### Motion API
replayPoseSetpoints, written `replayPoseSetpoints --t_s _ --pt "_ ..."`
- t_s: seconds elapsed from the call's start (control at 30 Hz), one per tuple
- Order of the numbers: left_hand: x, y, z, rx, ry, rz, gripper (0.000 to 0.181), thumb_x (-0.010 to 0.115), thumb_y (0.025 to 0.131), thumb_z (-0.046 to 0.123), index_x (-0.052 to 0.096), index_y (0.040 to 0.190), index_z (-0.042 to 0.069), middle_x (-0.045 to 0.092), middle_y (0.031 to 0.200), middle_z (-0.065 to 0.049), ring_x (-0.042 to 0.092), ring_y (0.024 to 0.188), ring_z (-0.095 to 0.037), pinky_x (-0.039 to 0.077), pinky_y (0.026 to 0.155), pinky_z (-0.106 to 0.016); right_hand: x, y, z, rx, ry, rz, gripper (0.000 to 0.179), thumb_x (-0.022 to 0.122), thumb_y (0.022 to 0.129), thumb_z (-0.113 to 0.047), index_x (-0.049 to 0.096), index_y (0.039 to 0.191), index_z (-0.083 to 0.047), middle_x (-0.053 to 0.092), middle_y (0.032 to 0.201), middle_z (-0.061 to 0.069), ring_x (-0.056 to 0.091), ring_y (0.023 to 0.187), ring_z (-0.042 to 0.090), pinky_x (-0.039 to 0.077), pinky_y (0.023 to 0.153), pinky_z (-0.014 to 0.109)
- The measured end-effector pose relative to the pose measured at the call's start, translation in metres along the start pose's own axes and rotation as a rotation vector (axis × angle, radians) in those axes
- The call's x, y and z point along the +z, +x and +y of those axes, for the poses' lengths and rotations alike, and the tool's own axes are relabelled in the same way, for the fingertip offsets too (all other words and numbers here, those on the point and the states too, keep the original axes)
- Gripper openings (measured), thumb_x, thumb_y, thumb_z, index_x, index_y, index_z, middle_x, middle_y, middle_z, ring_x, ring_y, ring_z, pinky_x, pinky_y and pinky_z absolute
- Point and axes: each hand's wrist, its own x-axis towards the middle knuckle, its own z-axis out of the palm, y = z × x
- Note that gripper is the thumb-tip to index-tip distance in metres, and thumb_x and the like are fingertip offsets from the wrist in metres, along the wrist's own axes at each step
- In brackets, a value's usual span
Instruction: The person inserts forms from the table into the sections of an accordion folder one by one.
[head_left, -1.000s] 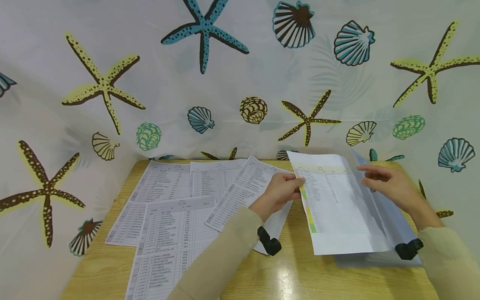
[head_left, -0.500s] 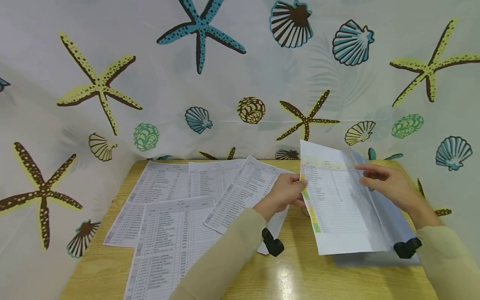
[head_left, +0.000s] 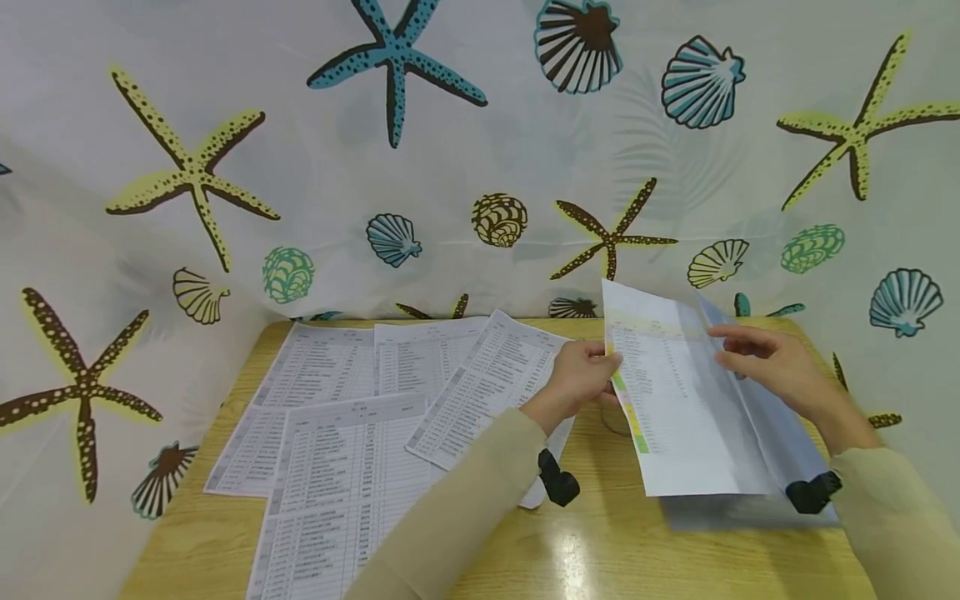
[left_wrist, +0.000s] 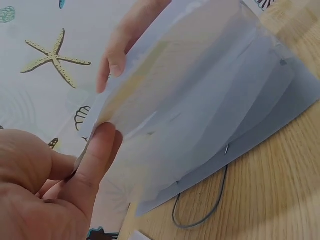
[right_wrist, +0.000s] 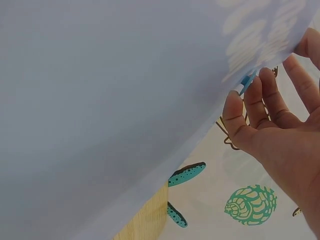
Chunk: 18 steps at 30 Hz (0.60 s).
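My left hand (head_left: 577,375) pinches the left edge of a printed sheet (head_left: 675,417), which stands tilted over a grey-blue plastic folder. A strip of yellow, green and pink runs down the sheet's left side. From beneath, the left wrist view shows translucent leaves (left_wrist: 200,100) fanned above the folder's grey back, with my left thumb and fingers at the edge. On the right, my right hand (head_left: 780,367) holds the free edge of the raised folder cover (head_left: 795,433) with curled fingers. The outside of that cover (right_wrist: 100,100) fills most of the right wrist view.
Several printed table sheets (head_left: 345,483) lie overlapping on the left of the wooden table (head_left: 525,558). A thin dark cord loop (left_wrist: 200,222) sticks out from the folder onto the wood. Behind the table hangs a curtain (head_left: 450,167) printed with starfish and shells.
My left hand has shifted slightly right and lifted the sheet's left edge, so the sheet tilts more toward the cover. My right hand stays nearly still at the folder cover.
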Motion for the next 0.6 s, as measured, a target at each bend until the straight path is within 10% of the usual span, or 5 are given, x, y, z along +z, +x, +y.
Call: replayPoseSetpoints --t_s 0.27,0.6 --pt "0.013 0.001 -0.004 -0.011 -0.105 0.081 0.041 0.062 0.108 0.018 0.061 0.14 -0.007 0.078 0.11 -0.02 0.08 0.091 -0.033 0.066 0.078 -0.041 0.002 0.0 0.003 0.007 0.016 -0.016 0.048 0.072 0.102 -0.028 0.063 0.143 -0.005 0.063 0.104 -0.016 0.059 0.086 0.007 0.054 0.073 0.024" --pt "0.017 -0.002 -0.013 -0.031 -0.159 -0.003 0.04 0.055 0.105 0.001 0.057 0.144 -0.009 0.075 0.118 -0.024 0.077 0.103 -0.038 0.063 0.089 -0.045 0.004 -0.002 0.001 -0.004 0.029 -0.003 0.046 0.072 0.102 -0.03 0.064 0.141 -0.006 0.063 0.102 -0.017 0.059 0.084 0.007 0.053 0.071 0.025"
